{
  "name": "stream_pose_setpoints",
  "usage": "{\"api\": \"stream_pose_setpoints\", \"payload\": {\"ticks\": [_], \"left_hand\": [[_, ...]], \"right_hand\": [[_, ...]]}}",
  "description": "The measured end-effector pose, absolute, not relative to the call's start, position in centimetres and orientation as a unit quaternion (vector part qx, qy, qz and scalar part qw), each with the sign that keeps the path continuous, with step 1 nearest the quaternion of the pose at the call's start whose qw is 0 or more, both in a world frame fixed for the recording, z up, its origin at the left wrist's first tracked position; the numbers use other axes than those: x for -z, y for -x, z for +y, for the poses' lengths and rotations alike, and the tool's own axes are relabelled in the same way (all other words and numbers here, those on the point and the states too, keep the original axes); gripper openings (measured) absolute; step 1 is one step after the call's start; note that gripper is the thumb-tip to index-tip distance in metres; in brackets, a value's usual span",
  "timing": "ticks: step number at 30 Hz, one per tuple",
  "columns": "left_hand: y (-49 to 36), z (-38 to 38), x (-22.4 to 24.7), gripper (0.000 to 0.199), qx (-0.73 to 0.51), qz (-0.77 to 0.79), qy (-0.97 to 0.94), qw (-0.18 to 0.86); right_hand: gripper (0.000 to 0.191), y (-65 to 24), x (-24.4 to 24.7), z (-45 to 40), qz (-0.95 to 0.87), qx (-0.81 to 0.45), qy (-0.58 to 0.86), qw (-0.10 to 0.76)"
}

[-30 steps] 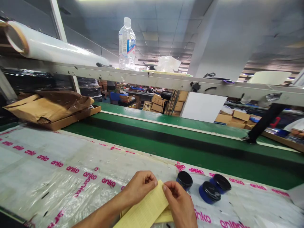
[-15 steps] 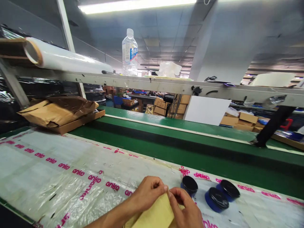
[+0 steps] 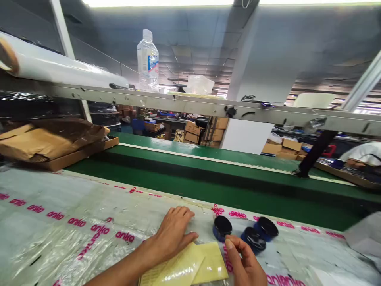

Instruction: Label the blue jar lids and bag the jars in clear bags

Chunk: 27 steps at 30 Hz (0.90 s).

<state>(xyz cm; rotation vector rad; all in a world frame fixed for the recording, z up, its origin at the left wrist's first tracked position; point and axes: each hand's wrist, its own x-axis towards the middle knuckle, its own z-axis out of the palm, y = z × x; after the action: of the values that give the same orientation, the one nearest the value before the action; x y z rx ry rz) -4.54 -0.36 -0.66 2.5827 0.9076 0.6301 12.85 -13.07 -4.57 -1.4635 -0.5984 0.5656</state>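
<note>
My left hand (image 3: 175, 229) is open, its fingers stretched out over the covered table, its palm side by the upper edge of the yellow sheets (image 3: 212, 262). These glossy thin sheets lie overlapping at the bottom of the head view, and one slants across another. To their right, my right hand (image 3: 246, 262) is closed, thumb and forefinger pinched together at the tips. Whatever lies between those fingertips is too small to make out. Just beyond the pinch stands a round blue container with a black top (image 3: 222, 227). Two similar containers (image 3: 253, 239) (image 3: 266, 228) touch each other farther right.
Printed plastic film (image 3: 98, 190) covers the table. Behind it runs a green conveyor belt (image 3: 166, 178). A cardboard tray with brown paper (image 3: 56, 149) sits at left. Overhead, a metal rail (image 3: 190, 102) carries a plastic bottle (image 3: 148, 65) and a film roll (image 3: 59, 65). A white object (image 3: 364, 234) stands at right.
My hands have parted from their pinch on the yellow sheet's corner. The left has opened, the right has moved off rightward, and the sheets now lie flatter. The view has swung to the right.
</note>
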Motion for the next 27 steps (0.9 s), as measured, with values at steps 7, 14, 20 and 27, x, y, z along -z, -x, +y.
{"api": "stream_pose_setpoints", "payload": {"ticks": [7,14,20,27], "left_hand": [[-2.0,1.3,-0.4,0.088,-0.13,0.215,-0.912,0.322],[-5.0,1.4,1.5,0.068,-0.171,0.235,-0.898,0.33],[-4.0,0.5,2.1,0.061,-0.231,0.225,-0.897,0.301],[-3.8,0.1,2.7,0.059,-0.269,0.256,-0.882,0.289]], "right_hand": [[0.059,-16.2,5.7,-14.0,-0.209,-0.262,0.672,0.661],[0.06,-18.1,6.8,-14.4,-0.213,-0.277,0.677,0.648],[0.047,-18.0,6.8,-13.1,-0.271,-0.283,0.667,0.634],[0.041,-15.7,6.2,-10.9,-0.295,-0.258,0.645,0.656]]}}
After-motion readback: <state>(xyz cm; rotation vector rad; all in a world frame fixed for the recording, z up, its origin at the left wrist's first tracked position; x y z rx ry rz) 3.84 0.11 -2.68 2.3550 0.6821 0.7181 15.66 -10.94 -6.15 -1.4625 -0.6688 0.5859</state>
